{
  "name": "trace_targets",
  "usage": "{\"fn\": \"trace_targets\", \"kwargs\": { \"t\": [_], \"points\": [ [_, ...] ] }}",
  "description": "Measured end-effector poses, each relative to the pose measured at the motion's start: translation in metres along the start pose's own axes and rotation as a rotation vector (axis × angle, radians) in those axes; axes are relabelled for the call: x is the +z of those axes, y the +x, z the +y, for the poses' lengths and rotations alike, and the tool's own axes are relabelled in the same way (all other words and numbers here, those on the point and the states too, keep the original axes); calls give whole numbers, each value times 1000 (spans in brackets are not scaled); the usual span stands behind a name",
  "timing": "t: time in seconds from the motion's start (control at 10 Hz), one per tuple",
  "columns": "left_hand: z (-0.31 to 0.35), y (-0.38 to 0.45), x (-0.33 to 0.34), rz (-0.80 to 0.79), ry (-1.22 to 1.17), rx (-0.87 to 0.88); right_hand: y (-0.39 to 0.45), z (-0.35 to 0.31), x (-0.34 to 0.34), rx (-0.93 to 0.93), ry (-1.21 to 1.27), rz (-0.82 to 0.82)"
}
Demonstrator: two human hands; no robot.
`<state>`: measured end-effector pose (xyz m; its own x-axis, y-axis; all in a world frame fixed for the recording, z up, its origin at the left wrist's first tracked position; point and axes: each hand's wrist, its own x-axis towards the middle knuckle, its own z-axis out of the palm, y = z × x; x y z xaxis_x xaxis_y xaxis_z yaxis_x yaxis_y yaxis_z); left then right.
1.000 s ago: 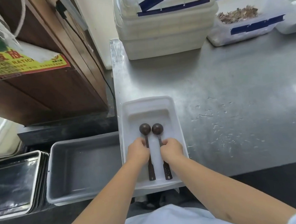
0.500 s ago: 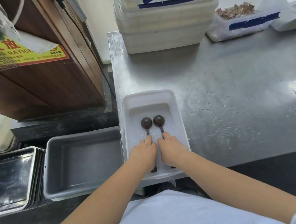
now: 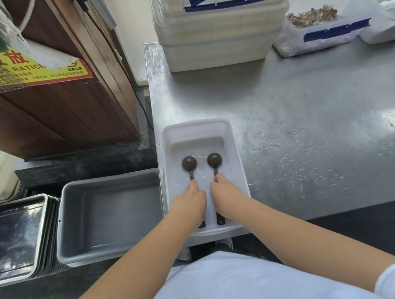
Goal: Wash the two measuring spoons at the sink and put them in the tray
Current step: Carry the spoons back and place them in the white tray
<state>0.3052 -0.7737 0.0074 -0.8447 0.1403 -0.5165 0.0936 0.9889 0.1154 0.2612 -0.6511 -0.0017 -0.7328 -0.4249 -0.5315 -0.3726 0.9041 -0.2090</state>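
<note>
Two dark brown measuring spoons lie side by side in a wet white tray (image 3: 239,167) at the near left corner of the steel counter. Their round bowls point away from me. My left hand (image 3: 188,202) rests over the handle of the left measuring spoon (image 3: 189,163), fingertips pinched on its stem. In the same way, my right hand (image 3: 226,192) covers the handle of the right measuring spoon (image 3: 214,159). Both handle ends stick out below my palms near the tray's front wall. No sink is in view.
The steel counter (image 3: 311,125) is wet with droplets to the right of the tray. A stack of white lidded containers (image 3: 220,32) and a tub of dried bits (image 3: 315,27) stand at the back. Left of the counter, lower down, sit a grey tub (image 3: 111,217) and stacked metal trays (image 3: 13,237).
The two spoons have moved slightly apart in the tray. My hands have slid up the handles toward the bowls and stay on the spoons.
</note>
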Motion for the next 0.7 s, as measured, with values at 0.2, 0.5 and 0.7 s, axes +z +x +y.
{"fn": "trace_targets", "kwargs": {
  "t": [0.2, 0.5, 0.7],
  "points": [
    [0, -1, 3, 24, 35, 10, -2, -1, 7, -27, -30, 30],
    [1, 0, 5, 18, 46, 0, -5, -2, 8, -36, -80, 39],
    [5, -6, -5, 16, 21, -20, -13, -8, -6, -32, -7, 25]
  ]
}}
